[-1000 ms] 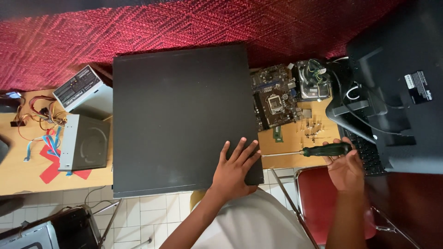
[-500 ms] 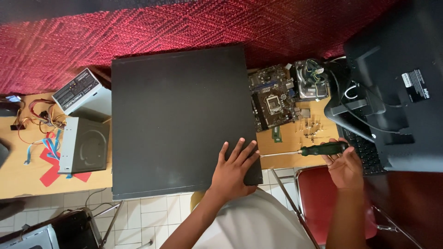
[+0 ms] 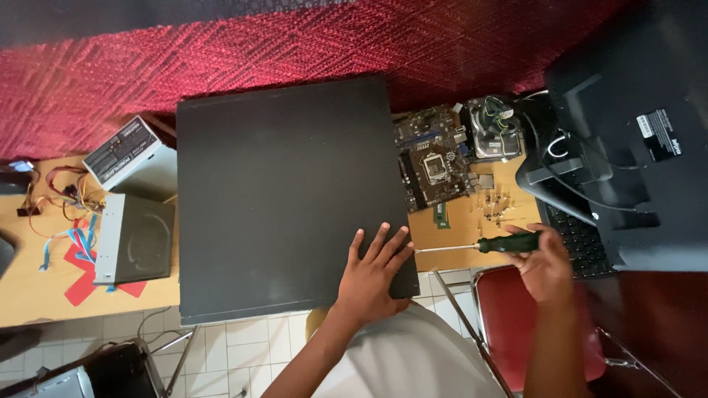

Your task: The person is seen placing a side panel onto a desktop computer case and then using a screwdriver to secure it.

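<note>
— What's the person at the desk (image 3: 44, 295) got their hands on?

— The left hand (image 3: 372, 273) lies flat on the big black computer case (image 3: 284, 195), fingers spread, down at the near right corner of the side panel. The case lies on its side and covers the middle of the desk.

— And the other hand?

— The right hand (image 3: 546, 265) is closed around the dark green handle of a screwdriver (image 3: 479, 245). The shaft lies roughly level and points left, its tip right at the case's right edge, just beside the left hand's fingertips.

— What's around them?

— Right of the case there's a bare motherboard (image 3: 431, 158), with a hard drive (image 3: 494, 129) touching its far right side. Small screws (image 3: 495, 205) are scattered on the wood near them. Further right stands a black monitor (image 3: 638, 133) seen from behind, a keyboard (image 3: 579, 239) partly under it. Left of the case I see an optical drive (image 3: 133, 239), a grey power supply (image 3: 129, 158) behind it, and loose coloured cables (image 3: 51, 195). A red chair (image 3: 509, 317) sits under the right arm.
</note>
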